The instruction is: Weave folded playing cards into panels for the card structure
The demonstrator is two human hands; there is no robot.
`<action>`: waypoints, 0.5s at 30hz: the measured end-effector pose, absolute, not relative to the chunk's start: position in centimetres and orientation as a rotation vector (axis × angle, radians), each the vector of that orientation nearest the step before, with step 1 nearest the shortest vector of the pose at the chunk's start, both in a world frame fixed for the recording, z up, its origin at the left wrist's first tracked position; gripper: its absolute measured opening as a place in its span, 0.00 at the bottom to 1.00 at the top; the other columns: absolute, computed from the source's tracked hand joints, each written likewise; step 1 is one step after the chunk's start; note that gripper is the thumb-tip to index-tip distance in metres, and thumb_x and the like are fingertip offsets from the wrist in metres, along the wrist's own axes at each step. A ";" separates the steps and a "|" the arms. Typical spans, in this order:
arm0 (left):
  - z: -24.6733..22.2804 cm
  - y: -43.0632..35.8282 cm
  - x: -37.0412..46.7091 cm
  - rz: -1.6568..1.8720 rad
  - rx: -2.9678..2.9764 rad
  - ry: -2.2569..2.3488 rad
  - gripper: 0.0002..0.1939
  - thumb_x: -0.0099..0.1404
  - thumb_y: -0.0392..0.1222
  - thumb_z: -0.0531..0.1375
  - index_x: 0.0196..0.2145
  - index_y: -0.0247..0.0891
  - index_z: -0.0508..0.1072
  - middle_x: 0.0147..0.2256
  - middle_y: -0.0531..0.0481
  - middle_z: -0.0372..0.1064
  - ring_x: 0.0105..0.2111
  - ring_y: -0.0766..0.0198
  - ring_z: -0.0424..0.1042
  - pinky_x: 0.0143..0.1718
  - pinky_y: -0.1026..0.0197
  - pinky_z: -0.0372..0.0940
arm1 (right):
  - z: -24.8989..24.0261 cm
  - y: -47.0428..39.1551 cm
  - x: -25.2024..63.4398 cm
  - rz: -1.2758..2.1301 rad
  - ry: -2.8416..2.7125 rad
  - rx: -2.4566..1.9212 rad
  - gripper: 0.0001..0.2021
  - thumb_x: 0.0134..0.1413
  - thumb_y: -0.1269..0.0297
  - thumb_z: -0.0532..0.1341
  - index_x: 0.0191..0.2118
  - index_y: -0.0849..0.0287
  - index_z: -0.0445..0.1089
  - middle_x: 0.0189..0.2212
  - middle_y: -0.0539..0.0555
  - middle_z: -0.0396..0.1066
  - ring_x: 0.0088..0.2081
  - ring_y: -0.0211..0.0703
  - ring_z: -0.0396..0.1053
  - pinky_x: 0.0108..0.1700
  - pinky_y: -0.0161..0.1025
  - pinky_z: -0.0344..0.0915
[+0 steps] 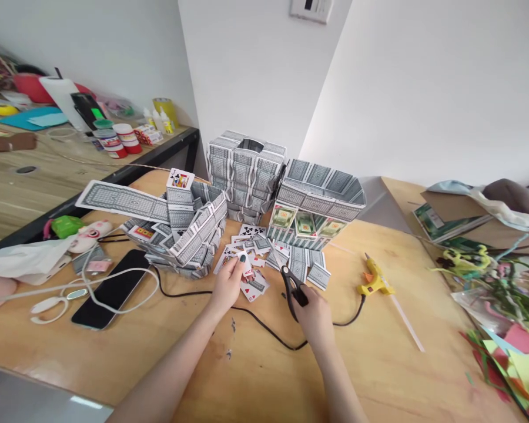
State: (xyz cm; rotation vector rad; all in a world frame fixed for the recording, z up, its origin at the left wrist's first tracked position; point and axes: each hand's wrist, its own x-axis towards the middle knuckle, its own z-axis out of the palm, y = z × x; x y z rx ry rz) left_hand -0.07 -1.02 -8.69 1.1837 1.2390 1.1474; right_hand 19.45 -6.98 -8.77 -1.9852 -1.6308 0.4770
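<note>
My left hand [230,283] pinches a playing card [247,269] with a red mark, thumb on top, over a loose pile of cards [258,288]. In my right hand [314,311] is a pair of black-handled scissors [291,285], fingers around the handles and blades pointing up and left, apart from the held card. Behind the pile stand a box built of cards [247,170] with an opening on top and an open-topped card box [320,197]. A card-built basket [194,235], heaped with loose cards, sits to the left.
A yellow glue gun [376,282] with a glue stick lies at right, its black cord [268,330] crossing in front of my hands. A phone [112,291] and white cable [123,305] lie at left. Colored paper scraps [511,364] fill the right edge.
</note>
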 end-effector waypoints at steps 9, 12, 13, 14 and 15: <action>-8.9 -1.4 0.2 1.074 1.275 1.076 0.09 0.56 0.42 0.56 0.34 0.35 0.69 0.31 0.48 0.71 0.33 0.62 0.70 0.34 0.62 0.64 | -11.2 -6.4 21.2 0.175 -1.677 -1.906 0.14 0.48 0.65 0.54 0.41 0.64 0.68 0.37 0.62 0.68 0.40 0.52 0.65 0.41 0.45 0.62; -8.4 -1.8 0.6 1.003 1.236 1.068 0.09 0.55 0.42 0.57 0.32 0.34 0.70 0.29 0.49 0.71 0.29 0.64 0.69 0.32 0.63 0.63 | -10.8 -6.4 20.9 0.160 -1.624 -1.839 0.14 0.49 0.64 0.54 0.42 0.63 0.68 0.37 0.62 0.68 0.41 0.51 0.64 0.42 0.46 0.62; -8.2 -2.0 0.8 0.979 1.212 1.062 0.09 0.55 0.42 0.57 0.32 0.34 0.70 0.28 0.49 0.71 0.28 0.64 0.69 0.31 0.63 0.63 | -10.5 -6.5 20.6 0.170 -1.589 -1.816 0.14 0.50 0.63 0.55 0.41 0.62 0.68 0.37 0.61 0.68 0.40 0.50 0.64 0.41 0.45 0.62; -8.0 -2.2 0.9 0.957 1.190 1.052 0.09 0.55 0.42 0.57 0.31 0.34 0.70 0.27 0.49 0.71 0.27 0.65 0.68 0.30 0.64 0.62 | -10.1 -6.5 20.2 0.193 -1.552 -1.789 0.14 0.50 0.61 0.56 0.41 0.61 0.69 0.35 0.60 0.69 0.38 0.49 0.65 0.39 0.44 0.63; -7.8 -2.4 1.0 0.938 1.176 1.041 0.09 0.55 0.43 0.58 0.31 0.34 0.70 0.27 0.50 0.71 0.27 0.65 0.68 0.29 0.64 0.62 | -9.7 -6.7 19.7 0.236 -1.519 -1.758 0.13 0.50 0.59 0.56 0.39 0.60 0.70 0.34 0.58 0.69 0.36 0.47 0.65 0.37 0.43 0.63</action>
